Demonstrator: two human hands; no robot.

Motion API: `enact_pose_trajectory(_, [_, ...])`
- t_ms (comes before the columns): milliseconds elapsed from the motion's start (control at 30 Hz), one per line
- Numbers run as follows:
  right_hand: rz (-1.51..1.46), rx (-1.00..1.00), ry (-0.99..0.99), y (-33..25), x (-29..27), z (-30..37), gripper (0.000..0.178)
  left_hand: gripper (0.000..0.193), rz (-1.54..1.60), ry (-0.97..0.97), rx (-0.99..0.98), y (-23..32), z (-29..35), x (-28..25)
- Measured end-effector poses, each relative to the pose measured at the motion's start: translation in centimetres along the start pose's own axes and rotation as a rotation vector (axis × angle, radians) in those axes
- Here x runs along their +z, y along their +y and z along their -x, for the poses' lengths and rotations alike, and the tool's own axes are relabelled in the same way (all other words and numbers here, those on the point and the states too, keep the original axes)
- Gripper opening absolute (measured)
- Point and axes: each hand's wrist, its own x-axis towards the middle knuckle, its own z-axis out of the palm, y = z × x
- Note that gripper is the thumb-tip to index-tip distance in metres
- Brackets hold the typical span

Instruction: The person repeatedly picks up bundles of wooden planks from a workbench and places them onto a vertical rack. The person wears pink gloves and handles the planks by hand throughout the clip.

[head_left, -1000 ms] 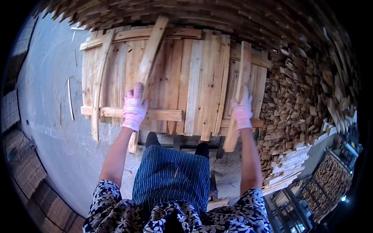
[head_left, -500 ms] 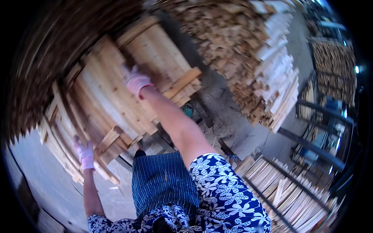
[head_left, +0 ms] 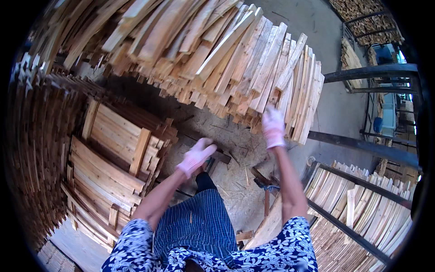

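Both my hands wear pale pink-and-white gloves. My right hand (head_left: pixel 273 128) reaches up to the near ends of a large pile of wooden strips (head_left: pixel 244 68); its fingers are blurred against the strip ends, so I cannot tell whether they grip one. My left hand (head_left: pixel 198 156) hovers over the gap between that pile and a stack of boards (head_left: pixel 106 165), with nothing in it and the fingers loosely apart. Short crosswise battens (head_left: pixel 140 152) lie on top of the board stack, to the left of my left hand.
A dark metal rack (head_left: pixel 358 186) full of pale strips stands at the lower right. Metal bars (head_left: pixel 362 147) jut out beside the pile. Wood scraps litter the concrete floor (head_left: pixel 222 177). Dark stacked timber (head_left: pixel 38 149) rises along the left side.
The view has turned right, toward the strip pile. My right hand has left the board stack and gone to the pile's strip ends. My left hand has come off the boards.
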Motion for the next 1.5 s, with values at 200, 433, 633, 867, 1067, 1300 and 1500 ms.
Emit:
enact_pose_trajectory(200, [0.115,0.283,0.049,4.7,-2.5,-18.2,0.067,0.078,0.413,0.249,-0.051,6.5,-17.6,9.1])
enact_pose_trajectory(433, [0.057,0.403,0.091,4.6,-0.8,-19.1,0.072,0.100,0.731,0.445,-0.406,12.0,-23.8,10.0])
enact_pose_trajectory(633, [0.164,0.234,-0.040,-2.6,3.4,-11.4,0.073,0.111,0.362,0.610,-0.325,12.5,-24.4,11.2])
enact_pose_trajectory(867, [0.271,0.174,0.183,-3.5,8.2,-8.8,0.070,0.107,0.311,0.571,-0.269,13.2,-19.3,11.9])
enact_pose_trajectory(1067, [0.132,0.066,0.168,-5.6,8.7,4.1,0.073,0.074,-0.461,0.379,-0.101,0.0,-10.3,10.5])
enact_pose_trajectory(1300, [-0.844,0.557,-0.134,-1.3,7.7,8.4,0.078,0.092,0.670,-0.187,-0.271,-5.7,-10.5,-0.4])
enact_pose_trajectory(1500, [-1.495,0.621,-0.181,-2.2,9.5,4.2,0.058,0.095,0.251,-0.186,-0.064,5.9,-16.5,4.5])
